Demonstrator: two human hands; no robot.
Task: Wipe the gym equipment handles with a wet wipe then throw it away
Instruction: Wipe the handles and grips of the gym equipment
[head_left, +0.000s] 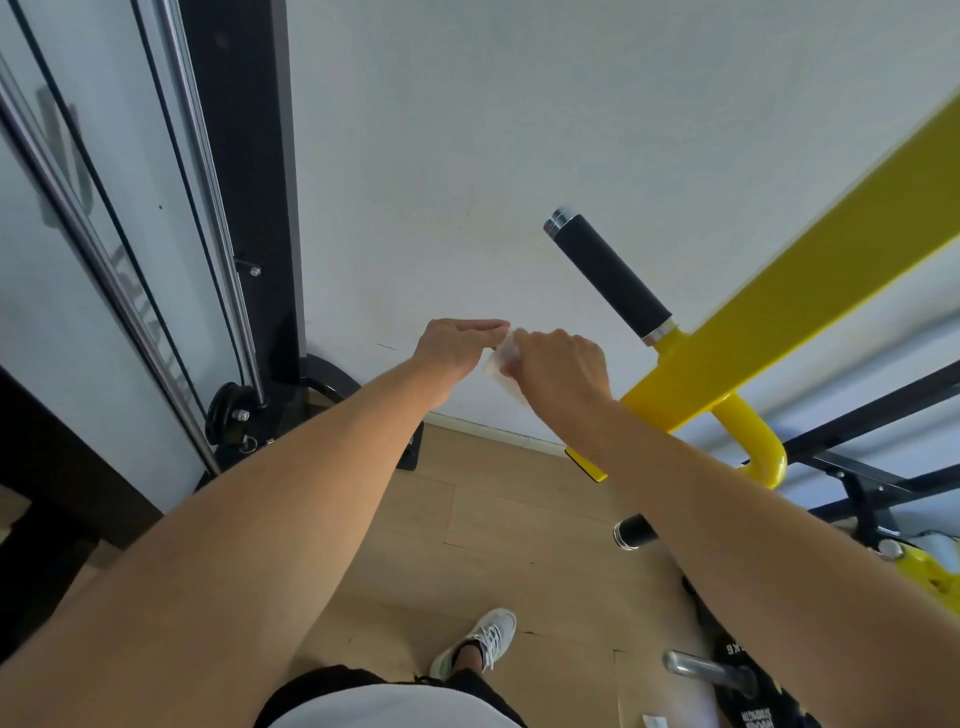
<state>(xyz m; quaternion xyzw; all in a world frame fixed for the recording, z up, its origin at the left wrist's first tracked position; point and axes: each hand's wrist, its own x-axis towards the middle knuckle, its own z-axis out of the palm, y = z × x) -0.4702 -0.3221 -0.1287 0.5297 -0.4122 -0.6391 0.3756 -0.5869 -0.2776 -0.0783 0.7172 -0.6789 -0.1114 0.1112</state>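
Nearest the camera, a white shoe (480, 644) stands on the wooden floor (467, 519), below and well to the left of the yellow bar (810, 291). Close to the bottom edge, under the low end of that bar, a black weight plate (753, 696) lies on the floor beside a steel stub (701, 667), with a small white scrap (655, 721) near them.

Both forearms reach up and forward, meeting just left of the yellow bar. The right hand (561, 366) has its fingers curled round a white wipe (501, 366), gripping it. The left hand (457, 345) touches the wipe's upper edge with its fingertips; its fingers lie fairly straight, and whether they pinch the wipe cannot be told.

The wipe hangs between the two hands, near but apart from the black handle (608, 273) that juts up and left from the yellow bar. A second, shorter black handle (635, 531) shows below the bar, partly hidden by the right forearm.

Well left of the yellow bar stands a black post (244, 182) with steel rods (202, 171) and cables, a pulley (231, 410) at its foot. Behind everything is a white wall (467, 130).
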